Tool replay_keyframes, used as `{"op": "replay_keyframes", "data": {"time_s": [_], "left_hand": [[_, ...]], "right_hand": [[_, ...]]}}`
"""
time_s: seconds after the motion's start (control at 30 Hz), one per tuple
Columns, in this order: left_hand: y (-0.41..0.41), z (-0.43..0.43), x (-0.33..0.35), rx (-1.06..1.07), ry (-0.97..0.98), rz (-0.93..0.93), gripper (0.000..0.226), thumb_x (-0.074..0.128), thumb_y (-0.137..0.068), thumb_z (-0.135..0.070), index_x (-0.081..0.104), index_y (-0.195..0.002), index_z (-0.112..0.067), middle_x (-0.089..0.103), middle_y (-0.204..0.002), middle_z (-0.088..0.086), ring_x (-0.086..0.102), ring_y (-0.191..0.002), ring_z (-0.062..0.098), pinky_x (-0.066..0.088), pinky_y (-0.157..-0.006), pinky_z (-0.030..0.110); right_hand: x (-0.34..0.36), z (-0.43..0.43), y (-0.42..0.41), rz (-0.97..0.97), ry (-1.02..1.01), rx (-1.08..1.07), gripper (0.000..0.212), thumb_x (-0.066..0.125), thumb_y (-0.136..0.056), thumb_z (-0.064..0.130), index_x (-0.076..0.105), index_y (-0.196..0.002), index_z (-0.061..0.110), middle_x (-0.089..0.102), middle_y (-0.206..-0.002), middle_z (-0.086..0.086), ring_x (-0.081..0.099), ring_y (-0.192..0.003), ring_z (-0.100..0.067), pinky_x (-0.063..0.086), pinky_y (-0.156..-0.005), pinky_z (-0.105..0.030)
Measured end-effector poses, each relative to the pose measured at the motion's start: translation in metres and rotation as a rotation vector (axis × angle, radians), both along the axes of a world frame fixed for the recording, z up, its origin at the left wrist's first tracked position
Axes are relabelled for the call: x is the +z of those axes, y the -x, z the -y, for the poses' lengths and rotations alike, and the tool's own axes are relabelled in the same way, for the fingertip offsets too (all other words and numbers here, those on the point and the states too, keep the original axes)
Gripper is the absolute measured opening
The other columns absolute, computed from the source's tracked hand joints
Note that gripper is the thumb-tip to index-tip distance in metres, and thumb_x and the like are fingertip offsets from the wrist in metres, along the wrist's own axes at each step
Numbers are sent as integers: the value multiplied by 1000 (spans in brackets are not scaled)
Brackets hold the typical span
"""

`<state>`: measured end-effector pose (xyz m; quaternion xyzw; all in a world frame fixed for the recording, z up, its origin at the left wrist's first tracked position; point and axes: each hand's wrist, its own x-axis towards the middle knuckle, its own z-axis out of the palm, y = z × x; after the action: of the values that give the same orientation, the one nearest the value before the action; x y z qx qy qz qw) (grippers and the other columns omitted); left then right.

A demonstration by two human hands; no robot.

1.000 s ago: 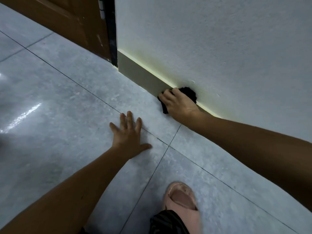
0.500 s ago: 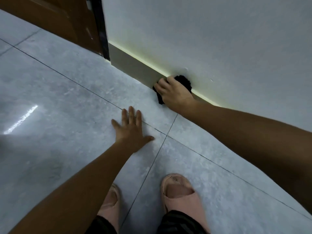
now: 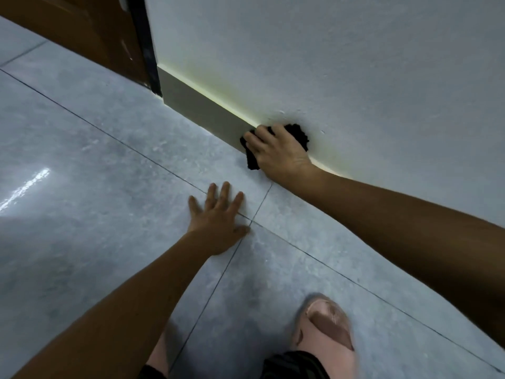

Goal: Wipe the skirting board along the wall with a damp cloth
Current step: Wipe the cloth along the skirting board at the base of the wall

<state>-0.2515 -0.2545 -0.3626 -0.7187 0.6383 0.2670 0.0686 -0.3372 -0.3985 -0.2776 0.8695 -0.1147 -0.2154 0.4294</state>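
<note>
Here, black cloth [image 3: 299, 134] looks crumpled.

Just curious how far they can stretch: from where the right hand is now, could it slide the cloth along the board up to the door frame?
Probably yes. The skirting board runs bare from the cloth under the right hand to the dark door frame, with nothing in between, though the person may need to shuffle closer.

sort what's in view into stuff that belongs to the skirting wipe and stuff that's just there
Part of the job:
- black crumpled cloth
- grey skirting board along the white wall
- right hand pressing the cloth to the board
- left hand flat on the floor

Just there:
- brown wooden door
- grey tiled floor
- pink slipper
</note>
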Motion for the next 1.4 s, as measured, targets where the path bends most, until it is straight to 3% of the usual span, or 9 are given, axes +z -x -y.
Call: {"op": "replay_keyframes", "data": {"time_s": [0.13,0.37,0.57,0.73,0.97,1.1,1.17,1.27,1.4], "left_hand": [[2,-3,-1,-23,12,57,94,29,-81,-77,-13,-149,-27,-24,-156,10,-21,-143,35,3,-109,67],[4,-3,-3,-23,36,92,98,31,-79,-78,-15,-148,-26,-25,-156,10,-21,-143,35,4,-110,67],[10,-3,-2,29,33,92,98,17,-76,-82,-13,-149,-23,-23,-157,11,-20,-143,36,4,-109,68],[25,1,-2,78,-5,108,111,28,-71,-86,-16,-148,-19,-27,-154,16,-23,-140,42,3,-108,69],[24,2,-1,57,-17,141,114,32,-71,-85,-18,-147,-17,-28,-153,18,-22,-140,44,5,-108,69],[34,2,-1,134,-21,100,110,26,-71,-86,-18,-148,-20,-28,-154,16,-22,-141,41,1,-107,70],[46,2,-3,156,4,44,105,24,-72,-85,-18,-148,-25,-28,-155,11,-24,-141,38,-2,-106,71],[64,-1,-8,11,48,10,103,27,-72,-85,-17,-148,-30,-29,-155,5,-26,-141,33,-3,-107,70],[68,-1,-10,-91,56,51,102,26,-73,-85,-19,-147,-30,-30,-155,5,-26,-142,32,-2,-107,69]], "right_hand": [[-15,5,9,-114,0,26,46,50,-94,30,50,-138,17,34,-144,0,33,-123,-25,32,-91,-34],[-7,-6,101,-231,19,-1,45,42,-96,23,48,-141,15,19,-155,-5,30,-130,-27,32,-94,-34],[8,0,54,-31,20,-17,42,45,-94,27,55,-134,18,39,-140,1,39,-120,-23,31,-86,-35],[-15,-2,33,-219,33,46,38,48,-95,31,58,-130,19,38,-139,-2,32,-126,-27,31,-93,-36],[-16,-9,118,-255,17,-51,38,46,-95,28,59,-129,18,38,-139,-1,31,-121,-29,30,-89,-37],[2,-9,123,-89,-33,-120,32,47,-93,29,67,-117,21,50,-124,5,41,-113,-23,22,-78,-37],[3,-5,98,-20,-14,-106,34,50,-90,31,67,-118,23,52,-126,6,45,-114,-21,18,-74,-37],[-8,1,69,-44,-40,-20,36,50,-92,32,64,-124,21,43,-136,2,37,-119,-26,24,-83,-39],[-22,-6,91,-232,3,9,42,43,-96,31,54,-135,17,28,-149,-5,28,-129,-29,32,-92,-38]]}}
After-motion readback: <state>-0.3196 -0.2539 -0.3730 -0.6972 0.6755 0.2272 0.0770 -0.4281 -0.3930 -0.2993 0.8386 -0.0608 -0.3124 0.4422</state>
